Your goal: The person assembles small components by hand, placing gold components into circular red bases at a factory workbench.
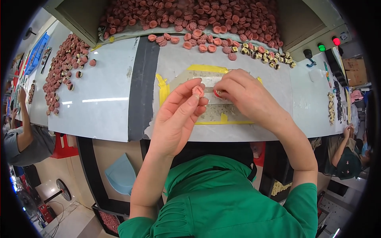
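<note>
Between the thumb and fingers of my left hand (176,117) is a pink knobbly shell (198,91), its hollow side facing up. My right hand (252,97) is closed in a pinch beside it, a short gap away. At those fingertips shows a small red-edged thing (217,93), mostly covered, whose kind I cannot make out. Both hands are over a work patch (210,113) on the table, framed with yellow tape (208,68). Beyond them lie loose pink shells (211,48) and, to their right, small cream-and-black pieces (258,54).
A large heap of pink shells (190,16) fills the metal-sided bay at the back. More pink pieces with cream-and-black parts (65,71) are piled at the left. Green (321,47) and red (336,41) buttons sit at the back right. People work at both sides; a blue dustpan (121,174) is below.
</note>
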### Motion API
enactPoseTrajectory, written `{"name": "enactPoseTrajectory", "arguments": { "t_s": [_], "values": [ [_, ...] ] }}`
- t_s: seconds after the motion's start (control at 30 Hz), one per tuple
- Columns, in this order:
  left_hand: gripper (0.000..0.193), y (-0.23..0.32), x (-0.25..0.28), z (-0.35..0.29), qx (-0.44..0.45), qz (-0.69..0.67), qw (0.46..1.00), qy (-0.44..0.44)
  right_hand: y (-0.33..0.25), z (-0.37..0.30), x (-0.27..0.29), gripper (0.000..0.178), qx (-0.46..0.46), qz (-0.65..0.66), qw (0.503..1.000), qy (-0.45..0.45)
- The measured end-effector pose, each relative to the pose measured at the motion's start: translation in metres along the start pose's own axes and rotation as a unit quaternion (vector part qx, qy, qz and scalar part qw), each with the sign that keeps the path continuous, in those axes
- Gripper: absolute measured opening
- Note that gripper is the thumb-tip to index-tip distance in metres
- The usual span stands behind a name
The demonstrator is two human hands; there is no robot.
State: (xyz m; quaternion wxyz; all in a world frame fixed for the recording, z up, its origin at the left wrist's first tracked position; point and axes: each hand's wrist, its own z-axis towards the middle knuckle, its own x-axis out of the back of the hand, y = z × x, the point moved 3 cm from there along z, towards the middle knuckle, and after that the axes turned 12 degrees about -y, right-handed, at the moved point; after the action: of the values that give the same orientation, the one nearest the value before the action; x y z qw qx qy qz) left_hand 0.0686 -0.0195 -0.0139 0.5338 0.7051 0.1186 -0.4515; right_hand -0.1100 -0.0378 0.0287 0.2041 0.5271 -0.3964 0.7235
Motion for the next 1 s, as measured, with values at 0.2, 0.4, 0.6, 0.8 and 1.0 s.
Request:
{"name": "enactPoseTrajectory", "arguments": {
  "t_s": [0.2,0.4,0.6,0.8,1.0],
  "values": [
    [0.035,-0.003,0.005,-0.003,-0.022,0.004,0.999,-0.034,-0.002,0.003,0.002,0.015,0.063,-0.053,0.996,-0.045],
    [0.031,-0.003,0.003,-0.003,-0.007,-0.009,0.999,-0.046,0.004,-0.002,-0.002,0.014,0.063,0.008,0.998,-0.028],
    [0.032,-0.004,-0.003,-0.002,0.002,0.055,0.998,-0.02,0.01,-0.01,-0.002,0.015,-0.065,0.219,0.973,-0.043],
    [0.03,-0.006,-0.012,0.002,0.009,0.126,0.992,-0.019,-0.01,-0.013,-0.006,0.014,-0.085,0.483,0.871,0.028],
    [0.028,-0.01,-0.015,0.003,-0.026,0.154,0.988,-0.014,-0.016,-0.011,-0.008,0.015,-0.069,0.458,0.885,0.051]
  ]
}}
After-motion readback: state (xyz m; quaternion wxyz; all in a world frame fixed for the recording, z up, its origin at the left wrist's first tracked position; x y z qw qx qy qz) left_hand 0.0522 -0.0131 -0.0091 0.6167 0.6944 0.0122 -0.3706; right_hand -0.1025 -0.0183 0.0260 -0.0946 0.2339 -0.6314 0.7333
